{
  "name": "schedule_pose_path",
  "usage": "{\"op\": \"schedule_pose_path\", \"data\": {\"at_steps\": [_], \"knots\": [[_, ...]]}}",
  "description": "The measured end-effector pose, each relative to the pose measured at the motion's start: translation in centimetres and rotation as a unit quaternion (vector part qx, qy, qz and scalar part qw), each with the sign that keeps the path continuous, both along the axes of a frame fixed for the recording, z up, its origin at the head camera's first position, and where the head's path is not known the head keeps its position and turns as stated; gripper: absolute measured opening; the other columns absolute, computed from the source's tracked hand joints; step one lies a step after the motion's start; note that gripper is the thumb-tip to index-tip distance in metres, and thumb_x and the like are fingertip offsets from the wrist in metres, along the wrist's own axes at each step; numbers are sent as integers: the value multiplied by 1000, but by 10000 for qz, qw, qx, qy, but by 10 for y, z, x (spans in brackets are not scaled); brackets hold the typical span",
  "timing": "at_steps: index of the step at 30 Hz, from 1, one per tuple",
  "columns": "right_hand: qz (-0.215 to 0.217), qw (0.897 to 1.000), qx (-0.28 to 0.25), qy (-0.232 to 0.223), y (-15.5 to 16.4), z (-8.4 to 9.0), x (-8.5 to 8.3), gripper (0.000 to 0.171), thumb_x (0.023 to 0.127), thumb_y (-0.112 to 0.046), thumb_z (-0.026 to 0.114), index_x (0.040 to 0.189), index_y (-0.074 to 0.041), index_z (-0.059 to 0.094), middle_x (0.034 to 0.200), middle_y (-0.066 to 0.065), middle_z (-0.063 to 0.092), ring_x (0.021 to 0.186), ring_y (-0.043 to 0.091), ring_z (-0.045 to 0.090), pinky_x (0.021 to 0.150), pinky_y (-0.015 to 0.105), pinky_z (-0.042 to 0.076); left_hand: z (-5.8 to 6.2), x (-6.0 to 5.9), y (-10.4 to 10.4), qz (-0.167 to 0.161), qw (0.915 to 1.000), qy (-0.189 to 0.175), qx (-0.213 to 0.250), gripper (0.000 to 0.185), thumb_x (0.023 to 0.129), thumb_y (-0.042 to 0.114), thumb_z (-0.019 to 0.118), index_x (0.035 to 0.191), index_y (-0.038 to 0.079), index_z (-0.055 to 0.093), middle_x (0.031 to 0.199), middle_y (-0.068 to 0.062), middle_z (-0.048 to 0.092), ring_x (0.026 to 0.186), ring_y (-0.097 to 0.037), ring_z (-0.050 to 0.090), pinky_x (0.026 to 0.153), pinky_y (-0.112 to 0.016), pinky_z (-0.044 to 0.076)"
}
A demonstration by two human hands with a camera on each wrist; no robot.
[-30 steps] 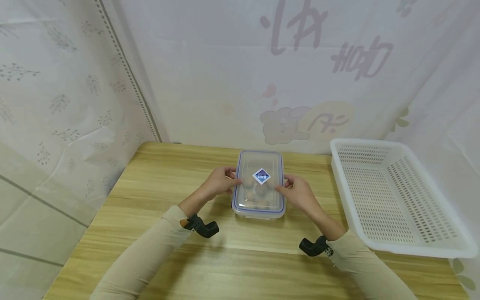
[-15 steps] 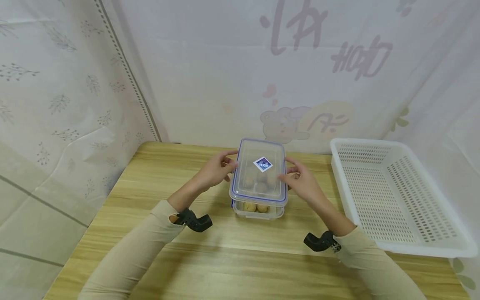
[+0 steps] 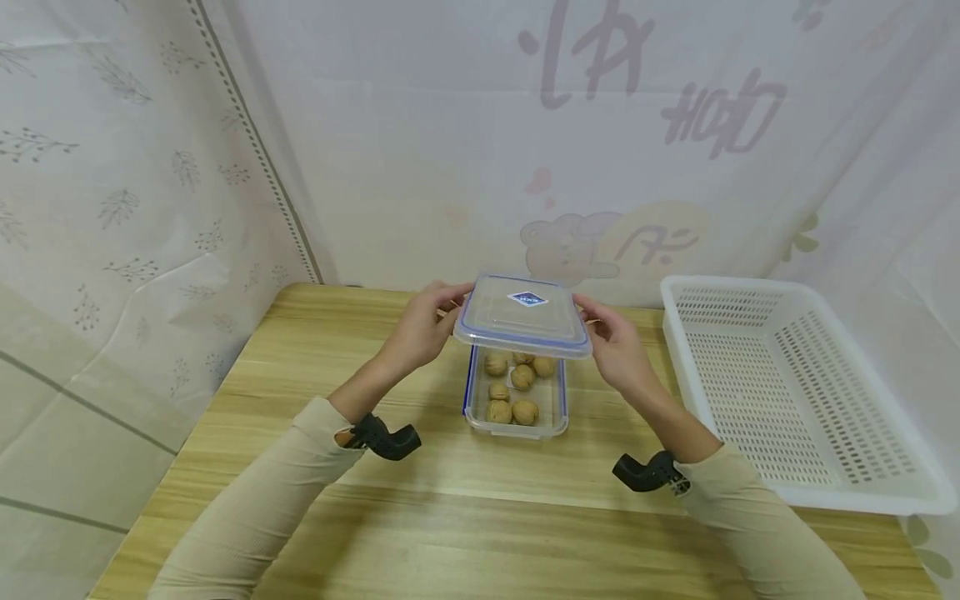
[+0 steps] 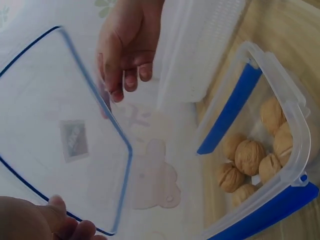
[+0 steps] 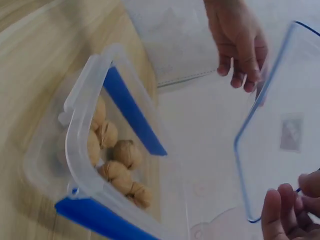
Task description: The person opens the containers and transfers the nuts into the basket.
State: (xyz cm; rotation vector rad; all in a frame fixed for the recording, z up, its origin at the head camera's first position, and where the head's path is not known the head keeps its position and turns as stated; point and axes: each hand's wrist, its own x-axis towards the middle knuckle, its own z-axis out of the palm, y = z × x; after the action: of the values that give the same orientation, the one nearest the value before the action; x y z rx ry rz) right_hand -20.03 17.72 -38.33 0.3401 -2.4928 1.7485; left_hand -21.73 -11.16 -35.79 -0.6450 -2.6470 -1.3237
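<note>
A clear plastic lid (image 3: 517,312) with a blue seal and a diamond sticker is held tilted above its container. My left hand (image 3: 423,329) pinches the lid's left edge, and my right hand (image 3: 613,337) pinches the right edge. Below, on the table, the clear food container (image 3: 516,429) stands uncovered, with several walnuts (image 3: 522,377) inside. Its far end is hidden behind the lid in the head view. Blue side clips (image 4: 232,107) show along the container's long sides in the left wrist view.
A white slatted plastic basket (image 3: 697,417) stands on the right of the wooden table (image 3: 450,533). A printed cloth (image 3: 420,150) hangs behind the table and along its left side.
Both hands have lifted the lid off the container, raising it up and away and tilting it. The walnuts inside have come into plain view. The container has stayed in place.
</note>
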Motion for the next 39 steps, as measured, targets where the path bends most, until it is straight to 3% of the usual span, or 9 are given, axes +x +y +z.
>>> {"op": "schedule_pose_path", "data": {"at_steps": [4, 7, 10, 15, 20, 24, 31, 36, 39], "knots": [[-60, 9962, 459, 742, -1, -2, 1, 27, 103, 2, 54, 128, 8, 64, 103, 21, 61, 80, 21, 61, 64, 25, 60, 0, 0, 1, 141, 9998, 46, -137, 24, 105, 1, 53, 124, -6, 66, 102, -17, 58, 84, -28, 60, 67, -33, 56], [-197, 9884, 742, 1307, -1, -2, 2, 21, 104, -6, 57, 113, 7, 70, 95, 17, 62, 77, 22, 61, 63, 25, 60, 0, 0, 1, 234, 9995, 98, -169, 21, 106, 7, 53, 110, -5, 70, 99, -15, 56, 80, -27, 58, 66, -32, 54], [-290, 9858, 812, 1443, -1, -1, 1, 23, 105, -11, 58, 113, 6, 72, 99, 15, 66, 82, 24, 64, 68, 19, 57, 1, -1, -1, 214, 9996, 124, -139, 25, 107, 9, 52, 114, -6, 70, 102, -17, 57, 82, -27, 58, 69, -34, 57], [-157, 9952, 552, 788, -6, 5, -3, 29, 107, -14, 54, 123, 5, 68, 106, 20, 68, 91, 29, 69, 77, 22, 61, 5, -5, -5, -87, 9973, -449, 567, 30, 108, 7, 50, 129, -9, 63, 111, -22, 59, 93, -34, 65, 77, -38, 65], [68, 9999, 120, -41, -19, 14, -10, 42, 106, -10, 54, 146, 5, 48, 111, 25, 66, 85, 26, 69, 71, 33, 65, 12, -12, -14, -2, 9907, -945, 977, 39, 106, 4, 52, 142, -8, 51, 109, -25, 60, 84, -33, 67, 67, -42, 66], [229, 9981, -16, -575, -32, 21, -13, 50, 106, -8, 55, 152, 1, 40, 118, 25, 61, 89, 26, 68, 69, 31, 65, 18, -14, -26, 238, 9856, -1416, 890, 42, 105, 6, 53, 146, -5, 48, 109, -23, 59, 81, -27, 66, 62, -37, 66], [368, 9925, 61, -1161, -57, 20, -15, 52, 104, -6, 56, 153, 3, 39, 122, 23, 56, 99, 32, 65, 72, 36, 66, 24, -14, -50, 192, 9769, -2048, 579, 41, 106, 5, 50, 145, -7, 47, 114, -26, 58, 90, -30, 66, 68, -36, 66], [335, 9906, 236, -1306, -80, 13, -18, 53, 102, -4, 59, 151, 4, 41, 121, 22, 58, 84, 23, 66, 66, 35, 66, 27, -13, -71, 121, 9663, -2541, 399, 44, 105, 6, 51, 146, -8, 41, 113, -26, 56, 91, -30, 66, 72, -40, 66], [352, 9893, 291, -1383, -94, 9, -20, 52, 101, -2, 60, 150, 4, 43, 118, 21, 59, 75, 24, 66, 64, 32, 65, 27, -15, -83, 118, 9598, -2793, 250, 46, 105, 6, 51, 147, -8, 38, 115, -27, 56, 93, -29, 65, 74, -41, 66]]}}
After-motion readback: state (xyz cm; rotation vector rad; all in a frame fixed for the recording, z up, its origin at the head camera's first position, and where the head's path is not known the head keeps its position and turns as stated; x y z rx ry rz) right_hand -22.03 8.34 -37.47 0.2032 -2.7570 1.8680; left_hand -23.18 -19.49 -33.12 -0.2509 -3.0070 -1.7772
